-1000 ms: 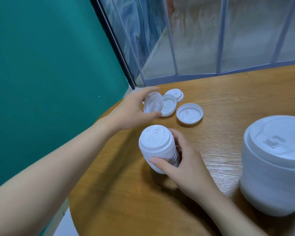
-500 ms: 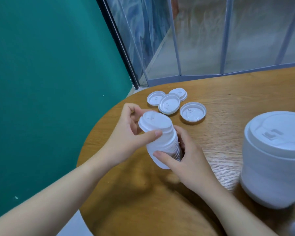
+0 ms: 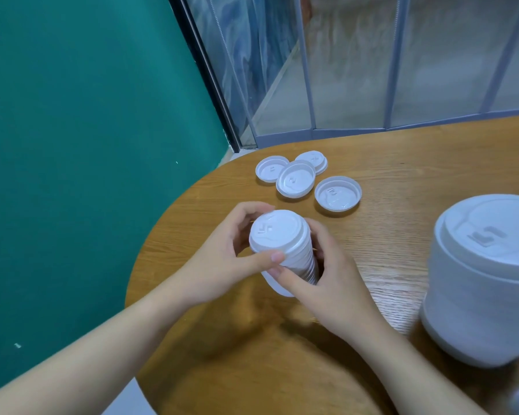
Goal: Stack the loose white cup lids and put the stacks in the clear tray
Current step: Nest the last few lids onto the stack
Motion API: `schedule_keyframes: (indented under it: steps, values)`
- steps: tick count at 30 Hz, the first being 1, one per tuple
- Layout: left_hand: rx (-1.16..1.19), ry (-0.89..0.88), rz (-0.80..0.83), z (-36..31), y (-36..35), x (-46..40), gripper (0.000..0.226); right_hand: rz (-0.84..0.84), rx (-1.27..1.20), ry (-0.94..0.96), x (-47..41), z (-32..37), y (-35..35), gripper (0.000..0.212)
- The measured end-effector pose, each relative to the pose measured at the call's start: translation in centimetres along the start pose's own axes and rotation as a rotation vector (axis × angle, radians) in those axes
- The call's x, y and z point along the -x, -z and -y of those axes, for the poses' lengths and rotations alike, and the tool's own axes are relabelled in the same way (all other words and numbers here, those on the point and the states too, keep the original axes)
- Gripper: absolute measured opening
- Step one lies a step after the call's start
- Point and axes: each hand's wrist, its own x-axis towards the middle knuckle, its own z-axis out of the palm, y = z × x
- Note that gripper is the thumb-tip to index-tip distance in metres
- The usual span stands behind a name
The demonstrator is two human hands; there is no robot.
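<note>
The left hand (image 3: 222, 259), which fetched a far lid a second ago, now clasps it onto the stack (image 3: 285, 250), gripped by the right hand (image 3: 321, 283) mid-table; four loose lids (image 3: 295, 179) remain, tray seemingly unseen

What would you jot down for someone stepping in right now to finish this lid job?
Left hand and right hand both grip the small lid stack, held above the table.
Four loose lids lie further back, two overlapping.
A second, nearer stack stands at the right.
Done: two stacks built.
Left: add the four lids, then move the stacks to the clear tray, which isn't in view.
</note>
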Motion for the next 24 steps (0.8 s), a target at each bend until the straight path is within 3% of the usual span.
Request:
schedule_keyframes:
  steps: [3,6,9,13,18,24]
  values:
    - [0.026,0.034,0.066,-0.7,1.2,-1.1,0.068,-0.002,0.014,-0.004,-0.1,0.0,0.0,0.065]
    - [-0.004,0.045,-0.019,-1.0,2.0,-3.8,0.06,-0.002,0.026,-0.005,-0.1,-0.1,0.0,0.065]
    - [-0.244,0.034,-0.096,-0.3,2.4,-7.5,0.06,-0.003,0.034,-0.01,0.0,-0.1,-0.1,0.066]
    - [-0.631,0.006,0.033,0.5,2.6,-11.9,0.089,-0.005,0.028,-0.006,0.0,-0.1,-0.1,0.067]
    - [-0.838,0.015,0.173,1.1,1.6,-15.8,0.121,-0.01,0.031,0.019,-0.1,-0.3,-0.1,0.066]
    - [-0.957,0.003,0.208,1.5,0.3,-18.0,0.108,-0.011,0.026,0.025,-0.1,-0.5,-0.1,0.068]
